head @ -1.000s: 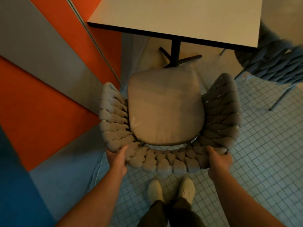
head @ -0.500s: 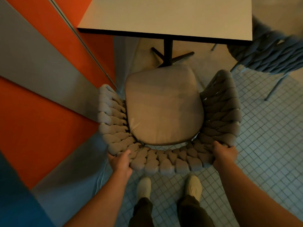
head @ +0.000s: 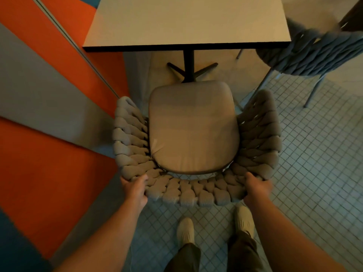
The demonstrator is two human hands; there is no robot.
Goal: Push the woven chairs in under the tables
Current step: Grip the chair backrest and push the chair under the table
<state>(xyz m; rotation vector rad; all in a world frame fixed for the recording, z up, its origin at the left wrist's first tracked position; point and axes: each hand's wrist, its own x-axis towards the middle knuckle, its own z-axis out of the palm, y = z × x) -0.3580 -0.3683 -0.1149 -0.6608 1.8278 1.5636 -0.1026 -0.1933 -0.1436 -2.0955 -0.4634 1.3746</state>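
The left hand and right hand each clasp the near rim of the chair, which stands near the table, its seat not yet under. Pushed askew, I judge its left arm could scrape the wall. Two chairs, the second far right; one table.

Tiled floor and striped wall

Small square grey tiles cover the floor on the right and near side. On the left, a wall bears slanting orange and grey bands, with blue at the near-left corner.
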